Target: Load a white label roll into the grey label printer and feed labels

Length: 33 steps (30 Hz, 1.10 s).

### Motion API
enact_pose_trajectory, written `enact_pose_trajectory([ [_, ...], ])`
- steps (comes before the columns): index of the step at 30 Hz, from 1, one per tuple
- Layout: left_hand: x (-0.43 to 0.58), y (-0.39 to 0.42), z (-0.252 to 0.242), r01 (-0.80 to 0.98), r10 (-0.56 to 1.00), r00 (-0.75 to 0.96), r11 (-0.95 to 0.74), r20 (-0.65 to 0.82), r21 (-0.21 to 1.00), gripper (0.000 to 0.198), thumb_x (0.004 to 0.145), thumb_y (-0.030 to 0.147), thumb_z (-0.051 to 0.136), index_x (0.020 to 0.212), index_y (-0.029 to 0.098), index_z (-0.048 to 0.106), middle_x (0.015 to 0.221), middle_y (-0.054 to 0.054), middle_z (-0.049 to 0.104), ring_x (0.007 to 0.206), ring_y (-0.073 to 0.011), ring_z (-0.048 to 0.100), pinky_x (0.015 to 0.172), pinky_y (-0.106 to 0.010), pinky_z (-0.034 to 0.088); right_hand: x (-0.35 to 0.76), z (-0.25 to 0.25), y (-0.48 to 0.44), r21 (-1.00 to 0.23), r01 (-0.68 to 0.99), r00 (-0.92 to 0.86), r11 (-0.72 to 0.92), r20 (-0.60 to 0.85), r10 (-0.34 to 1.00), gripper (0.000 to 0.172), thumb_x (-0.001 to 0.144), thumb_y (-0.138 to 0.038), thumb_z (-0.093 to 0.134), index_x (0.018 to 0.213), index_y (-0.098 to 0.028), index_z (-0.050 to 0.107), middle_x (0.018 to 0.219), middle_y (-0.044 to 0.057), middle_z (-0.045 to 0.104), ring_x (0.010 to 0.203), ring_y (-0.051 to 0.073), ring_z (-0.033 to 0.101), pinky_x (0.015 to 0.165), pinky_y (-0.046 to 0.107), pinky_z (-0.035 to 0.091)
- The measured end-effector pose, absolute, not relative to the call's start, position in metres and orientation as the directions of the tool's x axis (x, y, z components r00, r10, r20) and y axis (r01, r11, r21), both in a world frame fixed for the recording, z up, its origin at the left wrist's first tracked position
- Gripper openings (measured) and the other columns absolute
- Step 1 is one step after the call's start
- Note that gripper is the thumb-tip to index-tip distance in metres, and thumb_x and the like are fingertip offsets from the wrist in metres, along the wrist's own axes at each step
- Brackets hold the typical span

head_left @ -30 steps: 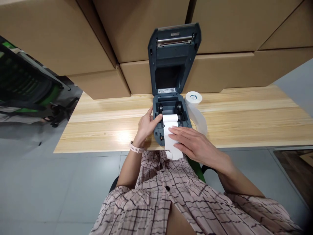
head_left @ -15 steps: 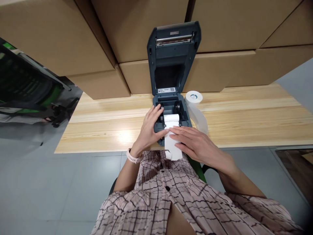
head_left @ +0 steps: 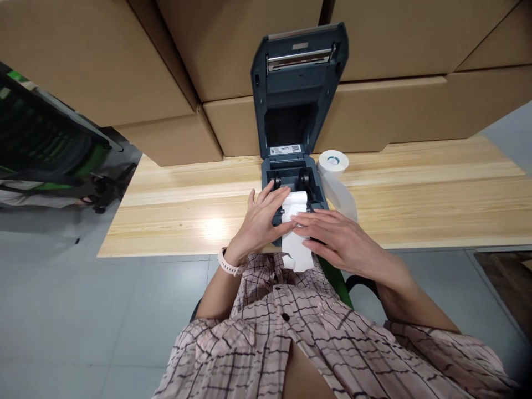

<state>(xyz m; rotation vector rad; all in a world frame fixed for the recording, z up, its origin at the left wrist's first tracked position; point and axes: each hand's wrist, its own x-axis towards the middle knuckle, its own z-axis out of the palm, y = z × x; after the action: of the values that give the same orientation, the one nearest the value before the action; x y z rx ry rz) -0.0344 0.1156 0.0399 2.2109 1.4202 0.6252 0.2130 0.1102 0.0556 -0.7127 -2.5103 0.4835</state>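
A dark grey label printer [head_left: 291,166] stands on the table with its lid [head_left: 299,91] raised. Inside it sits a small roll of white paper [head_left: 297,198], and its loose strip [head_left: 297,246] runs over the printer's front and past the table edge, with a torn end. My left hand [head_left: 264,219] lies over the printer's left side, fingers spread, fingertips by the roll and thumb on the strip. Flat across the strip from the right rests my right hand [head_left: 338,238], its fingers stretched out and touching the paper near my left thumb.
Right of the printer, a larger roll of white labels [head_left: 333,160] stands on the wooden table [head_left: 415,194] with a tail hanging loose. Stacked cardboard boxes [head_left: 386,116] line the back. At far left is a dark and green chair [head_left: 45,127], with part of another person beside it.
My left hand has shifted right, its fingers moving from the printer's left edge onto the small roll. My right hand stays on the strip. The view has tilted slightly.
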Motion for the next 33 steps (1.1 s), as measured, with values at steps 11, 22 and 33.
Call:
enact_pose_trajectory([
  [11, -0.052, 0.039, 0.036, 0.609, 0.735, 0.602, -0.676, 0.313, 0.416, 0.071, 0.103, 0.029, 0.058, 0.168, 0.023, 0.030, 0.170, -0.010, 0.047, 0.165, -0.0260, 0.031, 0.139, -0.057, 0.016, 0.200, 0.061, 0.188, -0.377, 0.440, -0.590, 0.815, 0.563, 0.579, 0.025, 0.105, -0.026, 0.057, 0.119, -0.029, 0.078, 0.121, 0.004, 0.082, 0.117, 0.029, 0.070, 0.103, 0.053, 0.053],
  [22, -0.019, 0.059, 0.004, 0.638, 0.613, 0.464, -0.732, 0.640, 0.238, 0.052, 0.099, 0.009, 0.056, 0.150, 0.019, 0.056, 0.140, -0.010, 0.075, 0.148, -0.0254, 0.058, 0.129, -0.058, 0.042, 0.172, 0.050, 0.243, -0.582, 0.221, -0.792, 0.783, 0.362, 0.492, 0.038, 0.109, -0.029, 0.047, 0.138, -0.031, 0.071, 0.151, 0.002, 0.068, 0.132, 0.022, 0.066, 0.114, 0.052, 0.052],
  [33, -0.009, 0.058, 0.006, 0.621, 0.598, 0.404, -0.735, 0.692, 0.273, 0.050, 0.094, 0.006, 0.062, 0.143, 0.018, 0.063, 0.136, -0.012, 0.077, 0.141, -0.0260, 0.065, 0.117, -0.053, 0.057, 0.174, 0.050, 0.247, -0.609, 0.201, -0.833, 0.767, 0.306, 0.461, 0.041, 0.109, -0.024, 0.047, 0.143, -0.032, 0.069, 0.157, 0.002, 0.061, 0.148, 0.022, 0.057, 0.123, 0.052, 0.047],
])
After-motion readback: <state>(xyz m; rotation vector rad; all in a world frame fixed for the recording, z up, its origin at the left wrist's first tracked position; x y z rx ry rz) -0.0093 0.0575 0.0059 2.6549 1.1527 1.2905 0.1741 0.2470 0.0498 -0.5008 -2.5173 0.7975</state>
